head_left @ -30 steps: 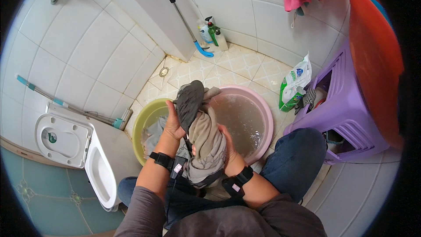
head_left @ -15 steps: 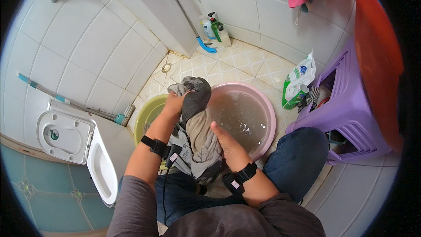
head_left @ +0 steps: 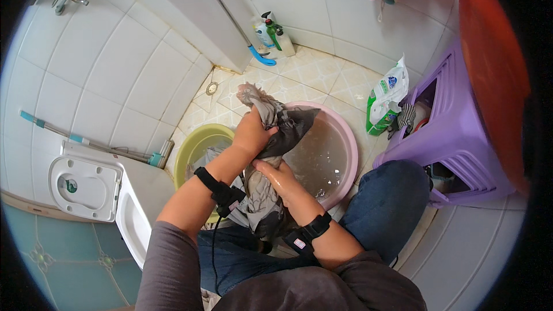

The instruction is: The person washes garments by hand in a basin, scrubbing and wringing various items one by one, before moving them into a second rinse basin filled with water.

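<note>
A wet grey, beige and dark grey garment (head_left: 294, 128) is bunched between my hands, its upper end draped over the near-left side of the pink basin (head_left: 353, 155). My left hand (head_left: 255, 133) is closed around its upper part. Lower down, my right hand (head_left: 276, 177) grips the beige section, thumb pointing left; most of its fingers are hidden by cloth. The garment's lower end hangs toward my knees. Cloudy water (head_left: 322, 164) fills the pink basin. To its left stands a yellow-green basin (head_left: 185, 152) with grey cloth inside, partly covered by my left forearm.
A purple stool (head_left: 461, 132) stands on the right, beside a green-and-white bag (head_left: 385, 101). Several pump bottles (head_left: 273, 34) and a blue-ended pole (head_left: 262, 57) are at the far wall. A toilet (head_left: 135, 224) and a mop (head_left: 115, 147) occupy the left.
The garment's upper end has swung right over the pink basin. My left hand has moved right and turned, and my right hand has shifted left onto the cloth, close below it.
</note>
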Tool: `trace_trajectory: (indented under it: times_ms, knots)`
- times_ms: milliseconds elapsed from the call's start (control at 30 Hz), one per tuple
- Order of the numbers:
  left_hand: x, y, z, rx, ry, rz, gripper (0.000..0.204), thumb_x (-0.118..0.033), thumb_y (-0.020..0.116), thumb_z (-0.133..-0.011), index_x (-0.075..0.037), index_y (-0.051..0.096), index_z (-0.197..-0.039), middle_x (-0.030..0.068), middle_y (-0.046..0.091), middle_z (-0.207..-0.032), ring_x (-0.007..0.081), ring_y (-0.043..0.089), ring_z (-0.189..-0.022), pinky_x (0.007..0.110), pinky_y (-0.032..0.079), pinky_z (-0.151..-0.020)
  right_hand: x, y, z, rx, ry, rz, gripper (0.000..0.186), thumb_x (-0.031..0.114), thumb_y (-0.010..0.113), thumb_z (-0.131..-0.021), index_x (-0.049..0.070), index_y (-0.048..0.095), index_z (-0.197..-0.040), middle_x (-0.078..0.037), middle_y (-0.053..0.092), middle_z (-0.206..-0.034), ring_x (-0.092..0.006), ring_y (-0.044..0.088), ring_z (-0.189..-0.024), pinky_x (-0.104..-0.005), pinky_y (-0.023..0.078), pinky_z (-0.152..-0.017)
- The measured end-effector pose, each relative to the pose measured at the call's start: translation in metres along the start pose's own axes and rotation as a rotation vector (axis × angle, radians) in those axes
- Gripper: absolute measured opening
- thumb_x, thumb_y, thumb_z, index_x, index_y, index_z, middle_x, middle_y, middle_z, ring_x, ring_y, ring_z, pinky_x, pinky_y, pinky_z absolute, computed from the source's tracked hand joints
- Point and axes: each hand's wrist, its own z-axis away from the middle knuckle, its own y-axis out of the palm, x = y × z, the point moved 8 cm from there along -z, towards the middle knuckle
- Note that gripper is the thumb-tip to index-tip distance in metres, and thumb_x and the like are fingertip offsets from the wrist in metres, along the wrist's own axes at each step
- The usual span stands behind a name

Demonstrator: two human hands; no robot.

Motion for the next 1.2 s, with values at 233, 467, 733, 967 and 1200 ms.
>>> trace_trajectory:
  times_ms: [233, 467, 733, 967, 1200]
  knots:
    - [-0.006, 0.005, 0.0, -0.028, 0.02, 0.0, 0.064, -0.022, 0.082, -0.068, -0.003, 0.046, -0.118, 0.0261, 0.061, -0.099, 0.0449, 0.058, -0.096, 0.046, 0.048, -0.082, -0.001, -0.004, -0.004, 0.012, 0.011, -0.026, 0.051, 0.023, 0.068, -0.086, 0.001, 0.047, -0.127, -0.009, 0.06, -0.116, -0.0175, 0.057, -0.104, -0.0317, 0.046, -0.088]
    - [0.065, -0.008, -0.001, -0.099, -0.266, -0.002, 0.065, -0.039, 0.082, -0.067, -0.001, 0.049, -0.108, 0.0256, 0.064, -0.095, 0.0435, 0.061, -0.094, 0.045, 0.049, -0.077, 0.004, -0.019, -0.002, -0.281, -0.069, 0.022, 0.117, 0.025, 0.08, -0.075, 0.003, -0.008, -0.148, -0.025, 0.036, -0.138, -0.0281, 0.048, -0.118, -0.0376, 0.042, -0.097]
    - [0.01, -0.005, 0.01, 0.031, 0.048, 0.057, 0.057, -0.032, 0.08, -0.07, -0.001, 0.049, -0.107, 0.0266, 0.063, -0.098, 0.044, 0.06, -0.093, 0.045, 0.049, -0.079, 0.031, 0.001, -0.005, -0.067, -0.427, 0.129, 0.105, 0.043, 0.078, -0.076, 0.0, 0.013, -0.146, -0.018, 0.041, -0.135, -0.0268, 0.044, -0.122, -0.0347, 0.038, -0.1]
    - [0.045, -0.003, 0.012, 0.249, -0.184, 0.898, 0.06, -0.039, 0.059, -0.089, 0.001, 0.044, -0.13, 0.016, 0.06, -0.119, 0.0282, 0.057, -0.111, 0.036, 0.043, -0.097, 0.022, -0.002, 0.0, 0.042, -0.108, -0.227, 0.051, 0.024, 0.068, -0.081, 0.001, 0.052, -0.124, -0.009, 0.06, -0.111, -0.0188, 0.059, -0.097, -0.033, 0.048, -0.083]
    - [0.083, 0.039, 0.075, 0.313, -0.454, 1.829, 0.072, -0.062, 0.033, -0.093, -0.008, 0.042, -0.139, 0.0139, 0.05, -0.136, 0.0279, 0.05, -0.123, 0.042, 0.036, -0.107, 0.005, 0.015, 0.012, 0.19, 0.119, -0.385, 0.038, 0.027, 0.065, -0.082, 0.002, 0.061, -0.11, -0.008, 0.064, -0.1, -0.0193, 0.062, -0.086, -0.0334, 0.05, -0.076]
